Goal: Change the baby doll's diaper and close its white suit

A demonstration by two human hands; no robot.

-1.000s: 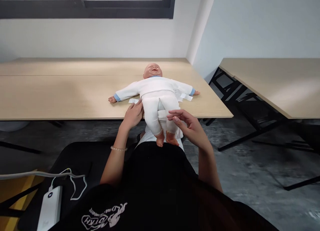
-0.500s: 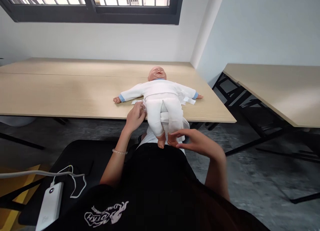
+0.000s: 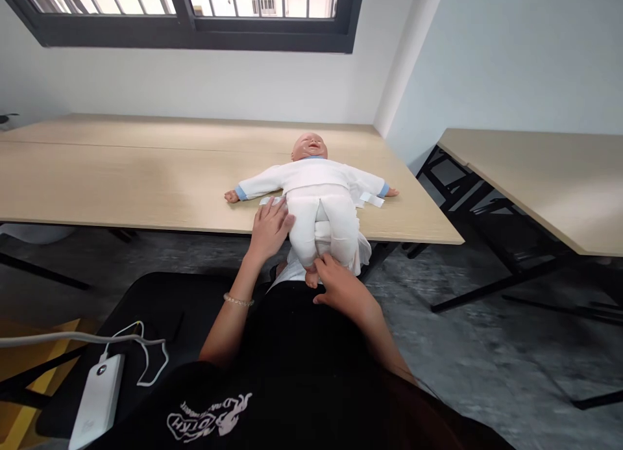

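A baby doll [image 3: 318, 177] in a white top with blue cuffs and white trousers lies face up, arms spread, its legs hanging past the table's front edge. My left hand [image 3: 270, 228] is open, fingers extended against the doll's hip on the left. My right hand [image 3: 343, 287] is curled over the doll's ankles; one foot [image 3: 311, 279] shows beside the fingers, while the other is hidden by the hand. White tabs [image 3: 372, 199] stick out from under the doll's waist on both sides. White material [image 3: 363, 252] hangs below the legs.
The doll lies on a wooden table [image 3: 146, 184] below a barred window. To the right, past a gap, stands a second table [image 3: 535, 184]. At lower left, a white power bank [image 3: 97, 398] with a cable rests on a black chair [image 3: 160, 307].
My right hand has moved left from beside the doll's foot to over its ankles, and the doll's legs look more bent. My left hand's fingers have spread out flatter at the hip.
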